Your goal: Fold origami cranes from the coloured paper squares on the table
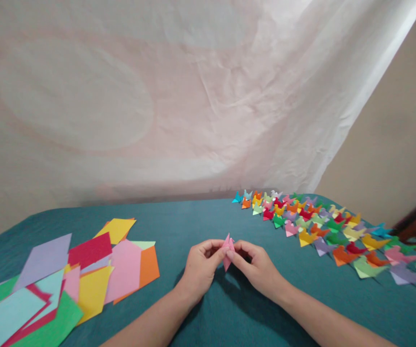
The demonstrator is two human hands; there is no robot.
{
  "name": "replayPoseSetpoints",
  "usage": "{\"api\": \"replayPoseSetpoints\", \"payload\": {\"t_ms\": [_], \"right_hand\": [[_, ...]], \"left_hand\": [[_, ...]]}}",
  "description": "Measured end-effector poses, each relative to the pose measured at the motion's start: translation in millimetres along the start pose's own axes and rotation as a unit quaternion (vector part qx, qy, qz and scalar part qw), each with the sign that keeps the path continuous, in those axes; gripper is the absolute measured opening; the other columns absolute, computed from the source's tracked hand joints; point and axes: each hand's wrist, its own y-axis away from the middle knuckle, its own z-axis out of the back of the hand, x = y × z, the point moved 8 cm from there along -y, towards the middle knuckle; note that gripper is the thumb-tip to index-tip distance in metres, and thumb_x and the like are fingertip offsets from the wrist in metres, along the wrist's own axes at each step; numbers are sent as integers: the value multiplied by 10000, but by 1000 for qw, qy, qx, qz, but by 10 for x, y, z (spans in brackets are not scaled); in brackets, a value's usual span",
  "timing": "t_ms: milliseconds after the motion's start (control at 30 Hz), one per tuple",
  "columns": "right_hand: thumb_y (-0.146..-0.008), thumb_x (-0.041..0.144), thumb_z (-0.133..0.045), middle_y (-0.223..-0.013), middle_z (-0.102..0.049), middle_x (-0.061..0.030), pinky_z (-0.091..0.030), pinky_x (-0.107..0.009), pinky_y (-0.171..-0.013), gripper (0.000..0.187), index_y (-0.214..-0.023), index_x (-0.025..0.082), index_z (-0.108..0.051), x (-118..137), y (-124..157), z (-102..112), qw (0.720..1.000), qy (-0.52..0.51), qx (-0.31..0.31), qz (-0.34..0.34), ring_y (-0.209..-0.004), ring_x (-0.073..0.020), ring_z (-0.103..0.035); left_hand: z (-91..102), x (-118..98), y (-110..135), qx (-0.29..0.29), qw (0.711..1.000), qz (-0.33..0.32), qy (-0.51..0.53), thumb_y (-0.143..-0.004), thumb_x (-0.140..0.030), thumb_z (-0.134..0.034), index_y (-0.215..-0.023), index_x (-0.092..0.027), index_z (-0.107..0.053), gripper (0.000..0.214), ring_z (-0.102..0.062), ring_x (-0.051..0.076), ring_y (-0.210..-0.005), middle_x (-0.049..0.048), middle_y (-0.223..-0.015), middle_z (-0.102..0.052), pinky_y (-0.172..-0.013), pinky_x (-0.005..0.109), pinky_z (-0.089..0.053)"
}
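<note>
A small pink folded paper figure (227, 260) is held upright between my two hands, a pointed tip showing at its top and another at its bottom. My left hand (204, 262) pinches its left side between thumb and fingers. From the other side, my right hand (256, 265) grips it the same way, with the thumb pressed on the front. The fingertips cover the middle of the folds. Both hands are just above the dark green table (179, 221), and their shadows fall on it.
Loose coloured paper sheets (89, 249) lie overlapping on the left. Rows of small folded paper birds (309, 236) in many colours spread across the right side. A pale cloth (179, 106) hangs behind the table, beside a beige wall (392, 120).
</note>
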Motion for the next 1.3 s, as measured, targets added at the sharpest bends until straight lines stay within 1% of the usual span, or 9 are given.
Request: {"api": "replayPoseSetpoints", "payload": {"t_ms": [133, 367, 533, 700, 767, 933, 1100, 1200, 1300], "right_hand": [[-875, 412, -490, -673, -579, -5, -399, -238, -602, 319, -738, 148, -605, -43, -10, 5, 1000, 0, -4, -13, -622, -127, -502], [-866, 435, -497, -681, -595, -9, -420, -241, -636, 338, -723, 147, -600, -89, -33, 17, 999, -41, 5, -17, -636, -129, -525], [-847, 444, -523, -695, -618, -19, -435, -260, -665, 333, -722, 147, -608, -157, -46, 30, 997, -79, 9, -21, -662, -143, -550], [-820, 467, -553, -696, -633, -22, -448, -268, -679, 338, -724, 151, -627, -188, -57, 44, 995, -100, 4, -26, -678, -153, -570], [-818, 460, -559, -711, -644, -23, -452, -270, -689, 325, -741, 154, -637, -166, -60, 34, 994, -108, 10, -25, -677, -152, -578], [-828, 449, -548, -679, -637, -19, -457, -275, -681, 321, -748, 155, -649, -101, -57, 9, 991, -128, 28, -22, -649, -150, -586], [-793, 485, -573, -647, -600, 0, -437, -258, -625, 348, -693, 156, -627, -134, -58, 30, 991, -126, -2, -36, -608, -136, -545], [-776, 487, -590, -620, -564, 11, -411, -246, -593, 348, -673, 156, -603, -172, -72, 69, 990, -131, -28, -49, -585, -126, -505], [-758, 488, -608, -577, -496, 30, -352, -230, -546, 353, -643, 155, -586, -195, -94, 170, 989, -119, -70, -59, -553, -108, -432]], "left_hand": [[23, 2, -8, -4, 1000, -4, -6, -720, -365, -687, -890, -132, -701, 289, -629, 200, -828, 74, -891, -710, -802, 299, -472], [16, 55, -17, 6, 1000, 1, 11, -715, -335, -700, -928, -118, -673, 305, -630, 196, -854, 87, -933, -698, -817, 298, -472], [10, 108, -18, 0, 1000, 15, 21, -673, -307, -735, -975, -110, -608, 382, -634, 174, -771, 79, -844, -685, -741, 285, -486], [-38, 120, -5, 19, 1000, 24, -4, -687, -290, -711, -922, -121, -574, 320, -629, 160, -725, 56, -788, -667, -690, 271, -481], [-70, 121, 5, 39, 999, 26, -12, -713, -285, -682, -910, -127, -568, 277, -627, 154, -705, 47, -765, -666, -682, 266, -472], [-130, 98, 26, 81, 996, 25, -14, -742, -258, -640, -961, -138, -537, 269, -611, 138, -651, 20, -697, -660, -639, 244, -438], [-139, 95, 12, 79, 996, 51, -11, -657, -227, -687, -969, -145, -519, 363, -613, 144, -618, -6, -647, -642, -642, 262, -453], [-150, 102, 16, 78, 995, 61, -22, -652, -219, -683, -968, -146, -515, 365, -615, 146, -595, -14, -616, -631, -630, 267, -464], [-173, 126, 55, 79, 994, 65, -42, -648, -181, -666, -973, -159, -500, 365, -614, 146, -578, -33, -592, -614, -608, 259, -461]]}}
